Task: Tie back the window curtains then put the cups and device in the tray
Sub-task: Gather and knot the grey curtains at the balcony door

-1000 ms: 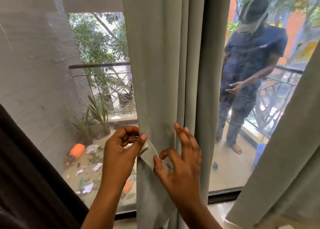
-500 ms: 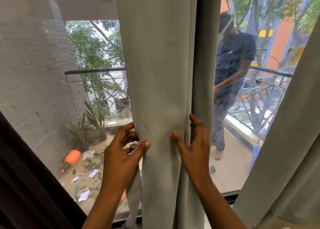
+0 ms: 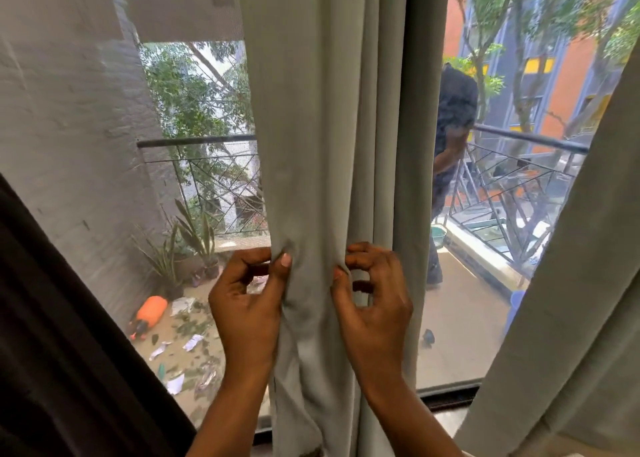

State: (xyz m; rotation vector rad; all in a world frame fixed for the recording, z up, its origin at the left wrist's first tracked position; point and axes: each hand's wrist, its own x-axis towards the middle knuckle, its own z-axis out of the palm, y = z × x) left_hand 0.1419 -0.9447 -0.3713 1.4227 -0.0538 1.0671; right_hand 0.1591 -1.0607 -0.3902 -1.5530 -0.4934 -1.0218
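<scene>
A pale grey-green curtain (image 3: 325, 127) hangs gathered in folds down the middle of the window. My left hand (image 3: 247, 301) grips its left edge, thumb pressed into the cloth and fingers curled behind it. My right hand (image 3: 375, 301) pinches the folds on the right side, fingers curled around them. Both hands squeeze the curtain into a narrow bundle at waist height. No cups, device or tray are in view.
A second pale curtain (image 3: 581, 283) hangs at the right edge and a dark curtain (image 3: 52, 335) at the lower left. Through the glass lie a balcony with railing (image 3: 207, 141), potted plants (image 3: 194, 245), an orange bottle (image 3: 150, 311), litter, and a person (image 3: 450, 138) standing.
My hands have closed in on the curtain from both sides and bunched it tighter; the right hand went from flat fingers to a curled grip. The person outside moved left, partly behind the curtain.
</scene>
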